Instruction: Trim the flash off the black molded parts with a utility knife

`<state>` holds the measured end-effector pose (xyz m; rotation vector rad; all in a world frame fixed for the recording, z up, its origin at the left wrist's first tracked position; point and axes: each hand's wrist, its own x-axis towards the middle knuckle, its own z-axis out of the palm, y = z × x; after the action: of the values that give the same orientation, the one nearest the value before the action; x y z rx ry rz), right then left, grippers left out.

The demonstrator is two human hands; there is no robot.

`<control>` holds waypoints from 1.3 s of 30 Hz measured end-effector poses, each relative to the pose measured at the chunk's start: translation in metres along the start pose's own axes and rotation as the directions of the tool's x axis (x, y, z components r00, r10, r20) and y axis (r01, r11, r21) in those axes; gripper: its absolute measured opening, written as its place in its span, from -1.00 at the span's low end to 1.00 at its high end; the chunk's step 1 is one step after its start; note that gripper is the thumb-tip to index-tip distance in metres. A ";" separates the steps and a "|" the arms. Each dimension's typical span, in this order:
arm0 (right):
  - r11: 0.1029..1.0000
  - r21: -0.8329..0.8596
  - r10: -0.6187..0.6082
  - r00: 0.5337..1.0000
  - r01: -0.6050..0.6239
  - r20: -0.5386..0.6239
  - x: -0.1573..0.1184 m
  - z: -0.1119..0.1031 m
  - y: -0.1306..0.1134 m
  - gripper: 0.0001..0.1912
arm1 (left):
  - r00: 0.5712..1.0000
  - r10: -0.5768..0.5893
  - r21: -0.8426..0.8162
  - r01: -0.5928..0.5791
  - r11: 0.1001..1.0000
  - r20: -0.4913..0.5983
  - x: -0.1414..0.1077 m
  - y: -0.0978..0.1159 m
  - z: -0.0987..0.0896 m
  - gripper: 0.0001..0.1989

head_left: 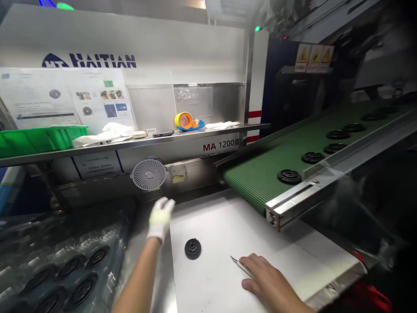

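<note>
My left hand, in a white glove, hovers by the left edge of the white sheet. Its fingers point forward, slightly apart, and nothing shows in them. My right hand is bare and rests low over the sheet, closed on a slim craft knife whose pointed blade faces forward and left. Between the hands, a round black ribbed rubber part lies on the sheet, touched by neither hand.
A green conveyor belt at right carries several similar black parts. Its metal rail juts over the sheet. At lower left is a clear plastic tray holding several black parts. A shelf bears tape and a green bin. A small fan hangs below.
</note>
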<state>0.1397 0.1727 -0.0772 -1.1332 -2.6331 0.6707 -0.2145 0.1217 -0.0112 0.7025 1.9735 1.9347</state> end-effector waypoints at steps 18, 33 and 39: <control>0.814 0.509 -0.234 0.959 0.282 -0.157 -0.152 -0.029 0.000 -0.75 | 0.888 -0.137 -0.532 0.379 0.757 0.438 -0.287 0.004 -0.056 -0.66; 0.840 0.364 -0.411 0.910 0.404 -0.062 -0.062 -0.007 -0.087 -0.68 | 0.814 -0.514 -0.875 0.430 0.221 0.270 -0.262 -0.011 -0.051 -0.88; 0.864 0.382 -0.305 0.945 0.327 -0.118 -0.004 0.023 -0.067 -0.65 | 0.794 -0.538 -0.867 0.451 0.210 0.282 -0.206 -0.025 -0.024 -0.93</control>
<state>0.0916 0.1217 -0.0657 -0.5764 -2.3975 1.0227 -0.0577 -0.0065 -0.0614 -0.3342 0.6279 2.1364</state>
